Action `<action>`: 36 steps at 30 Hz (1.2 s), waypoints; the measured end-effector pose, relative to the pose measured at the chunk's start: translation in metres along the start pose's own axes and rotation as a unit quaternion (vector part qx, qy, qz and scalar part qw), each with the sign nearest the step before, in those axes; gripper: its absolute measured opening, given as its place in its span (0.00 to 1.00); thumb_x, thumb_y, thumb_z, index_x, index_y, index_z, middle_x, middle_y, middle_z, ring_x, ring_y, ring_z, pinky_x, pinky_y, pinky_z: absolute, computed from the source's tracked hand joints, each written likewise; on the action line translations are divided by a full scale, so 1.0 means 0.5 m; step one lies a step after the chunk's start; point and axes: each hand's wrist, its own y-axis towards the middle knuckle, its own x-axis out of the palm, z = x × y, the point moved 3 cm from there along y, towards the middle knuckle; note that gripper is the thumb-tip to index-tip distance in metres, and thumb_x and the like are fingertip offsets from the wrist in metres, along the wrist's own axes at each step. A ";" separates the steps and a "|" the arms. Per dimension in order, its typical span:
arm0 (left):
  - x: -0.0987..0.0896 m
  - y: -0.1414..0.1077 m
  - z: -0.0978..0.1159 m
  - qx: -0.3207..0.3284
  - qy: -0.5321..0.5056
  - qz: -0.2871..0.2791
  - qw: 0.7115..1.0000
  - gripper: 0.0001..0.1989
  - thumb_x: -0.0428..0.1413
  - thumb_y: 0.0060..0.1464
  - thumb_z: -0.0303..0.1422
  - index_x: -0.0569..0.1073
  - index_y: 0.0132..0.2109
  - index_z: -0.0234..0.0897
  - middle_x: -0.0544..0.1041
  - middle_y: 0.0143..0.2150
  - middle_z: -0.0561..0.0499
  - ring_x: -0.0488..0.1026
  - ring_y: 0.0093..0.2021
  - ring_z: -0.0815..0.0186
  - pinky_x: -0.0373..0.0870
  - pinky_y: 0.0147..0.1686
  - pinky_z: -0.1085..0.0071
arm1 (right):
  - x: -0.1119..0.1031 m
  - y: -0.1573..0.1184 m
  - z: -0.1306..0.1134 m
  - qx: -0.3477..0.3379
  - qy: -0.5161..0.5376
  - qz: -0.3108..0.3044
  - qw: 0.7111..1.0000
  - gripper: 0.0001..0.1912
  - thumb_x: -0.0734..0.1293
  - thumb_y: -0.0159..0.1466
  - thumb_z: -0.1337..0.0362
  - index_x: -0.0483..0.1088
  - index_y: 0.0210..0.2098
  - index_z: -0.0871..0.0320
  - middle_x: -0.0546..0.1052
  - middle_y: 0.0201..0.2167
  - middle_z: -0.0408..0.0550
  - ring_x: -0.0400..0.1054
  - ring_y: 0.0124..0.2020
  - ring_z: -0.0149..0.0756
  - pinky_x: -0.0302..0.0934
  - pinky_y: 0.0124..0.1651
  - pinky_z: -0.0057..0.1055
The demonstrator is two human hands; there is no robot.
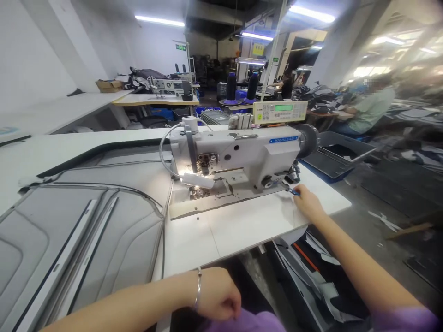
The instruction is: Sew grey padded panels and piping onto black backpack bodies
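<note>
My right hand (307,202) is closed around a small blue-handled tool (295,192), at the right end of the sewing machine (238,152). The tool's tip points left toward the machine base; it looks like thread snips. Below the table's front edge, over my lap, my left hand (219,295) is curled into a loose fist with a silver bracelet on the wrist. Nothing shows between its fingers. A grey stitched cover piece (134,226) with dark piping lies left of the machine, its edge near the lit needle area (200,192).
The white table (194,240) ends in a front edge above a bin of fabric scraps (304,272). A control panel (280,112) and thread cones (231,87) stand behind the machine. Grey crates (341,154) sit at right; a person (372,108) sits farther back.
</note>
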 end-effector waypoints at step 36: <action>-0.175 -0.063 -0.023 -0.419 0.243 0.096 0.869 0.41 0.57 0.48 0.51 0.60 0.62 0.29 0.58 0.63 0.27 0.53 0.64 0.39 0.60 0.56 0.49 | 0.083 -0.042 -0.060 -0.298 -0.054 0.156 0.940 0.19 0.57 0.66 0.56 0.72 0.42 0.62 0.71 0.49 0.61 0.64 0.51 0.49 0.58 0.53 0.45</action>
